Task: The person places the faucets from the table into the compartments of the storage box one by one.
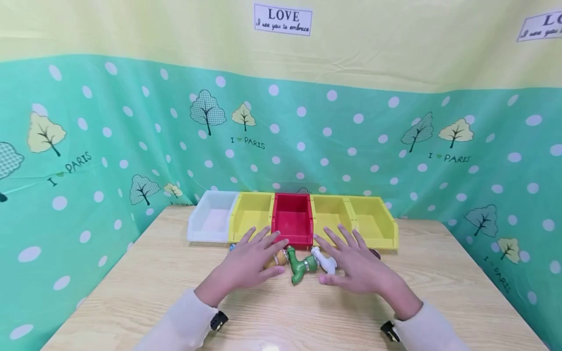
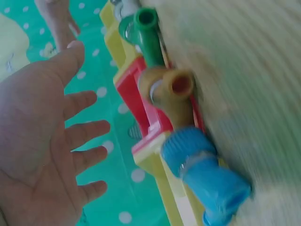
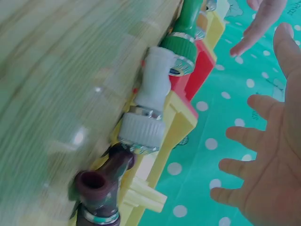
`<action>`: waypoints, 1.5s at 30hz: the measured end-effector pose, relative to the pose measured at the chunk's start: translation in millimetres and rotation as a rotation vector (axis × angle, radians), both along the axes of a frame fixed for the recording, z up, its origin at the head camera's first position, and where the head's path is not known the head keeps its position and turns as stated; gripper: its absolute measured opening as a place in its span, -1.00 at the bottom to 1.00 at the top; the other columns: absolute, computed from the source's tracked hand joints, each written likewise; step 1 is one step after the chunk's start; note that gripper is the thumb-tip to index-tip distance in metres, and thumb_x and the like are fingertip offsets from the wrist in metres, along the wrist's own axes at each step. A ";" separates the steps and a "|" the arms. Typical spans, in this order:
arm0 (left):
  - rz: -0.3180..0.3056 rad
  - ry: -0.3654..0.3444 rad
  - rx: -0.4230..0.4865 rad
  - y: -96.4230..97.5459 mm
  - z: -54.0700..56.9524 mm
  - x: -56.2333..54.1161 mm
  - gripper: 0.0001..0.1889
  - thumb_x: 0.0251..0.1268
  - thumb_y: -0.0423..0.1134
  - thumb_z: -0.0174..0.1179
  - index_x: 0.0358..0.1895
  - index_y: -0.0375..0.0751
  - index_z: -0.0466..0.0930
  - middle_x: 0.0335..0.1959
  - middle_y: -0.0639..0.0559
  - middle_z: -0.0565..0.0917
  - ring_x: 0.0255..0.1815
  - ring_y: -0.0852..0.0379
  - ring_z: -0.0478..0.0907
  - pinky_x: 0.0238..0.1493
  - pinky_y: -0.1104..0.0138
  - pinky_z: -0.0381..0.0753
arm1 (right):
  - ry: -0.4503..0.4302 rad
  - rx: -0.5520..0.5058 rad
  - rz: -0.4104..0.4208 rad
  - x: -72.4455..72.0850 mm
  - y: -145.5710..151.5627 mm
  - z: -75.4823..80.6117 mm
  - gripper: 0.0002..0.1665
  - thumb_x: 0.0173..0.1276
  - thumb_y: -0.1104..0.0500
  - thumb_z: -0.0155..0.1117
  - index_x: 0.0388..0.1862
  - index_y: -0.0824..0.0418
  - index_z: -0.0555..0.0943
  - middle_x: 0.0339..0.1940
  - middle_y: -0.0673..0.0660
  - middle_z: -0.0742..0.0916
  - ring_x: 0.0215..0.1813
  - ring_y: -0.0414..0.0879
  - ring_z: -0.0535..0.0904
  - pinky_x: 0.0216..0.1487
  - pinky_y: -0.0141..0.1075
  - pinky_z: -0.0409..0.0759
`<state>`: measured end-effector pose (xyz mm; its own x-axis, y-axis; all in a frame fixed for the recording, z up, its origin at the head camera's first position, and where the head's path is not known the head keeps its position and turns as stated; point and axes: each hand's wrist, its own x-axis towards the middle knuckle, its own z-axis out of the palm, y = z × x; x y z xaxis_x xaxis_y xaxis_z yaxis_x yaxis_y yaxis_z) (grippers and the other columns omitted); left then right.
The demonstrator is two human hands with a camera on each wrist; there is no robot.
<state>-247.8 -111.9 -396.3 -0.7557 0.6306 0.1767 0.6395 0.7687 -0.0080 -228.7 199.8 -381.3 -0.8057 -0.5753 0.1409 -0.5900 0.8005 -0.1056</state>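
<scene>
My left hand hovers with fingers spread over the left part of a row of plastic taps, holding nothing. My right hand, palm down and fingers apart, is over the right part, also with nothing in it. Between them on the table lie a green tap and a white tap. An orange-brown tap is partly covered by the left hand in the head view. The left wrist view shows a blue tap. A dark maroon tap appears in the right wrist view, mostly hidden from the head view.
Behind the taps stands a joined row of bins: a white bin, a red bin and several yellow ones, among them the rightmost yellow bin. A wooden table carries everything. A green and yellow printed curtain hangs around it.
</scene>
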 end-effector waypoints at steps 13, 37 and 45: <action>0.144 0.089 0.130 -44.9 15.3 -29.6 -0.34 0.52 0.22 0.09 0.53 -0.04 0.36 0.44 -0.15 0.46 0.46 -0.22 0.34 0.39 -0.20 0.31 | 0.068 0.061 -0.017 -18.1 26.8 -1.4 -0.01 0.31 -0.40 0.33 0.61 -0.07 0.30 0.55 0.22 0.41 0.57 0.38 0.15 0.47 0.35 0.09; 0.546 0.032 0.386 -136.1 1.6 -85.2 -0.39 0.56 0.04 0.05 0.46 -0.32 0.36 0.39 -0.42 0.40 0.28 -0.40 0.28 0.18 -0.32 0.32 | 0.055 0.135 0.050 -38.4 85.3 -2.4 -0.24 0.29 -0.33 0.40 0.31 0.08 0.63 0.24 0.19 0.67 0.30 0.26 0.51 0.27 0.29 0.41; 0.617 0.028 0.466 -157.9 -8.9 -83.0 -0.42 0.56 -0.02 0.04 0.41 -0.41 0.38 0.34 -0.48 0.39 0.22 -0.47 0.30 0.06 -0.34 0.40 | 0.061 0.165 0.091 -37.8 96.5 -8.4 -0.27 0.29 -0.26 0.44 0.32 0.09 0.63 0.20 0.17 0.69 0.26 0.24 0.54 0.22 0.27 0.45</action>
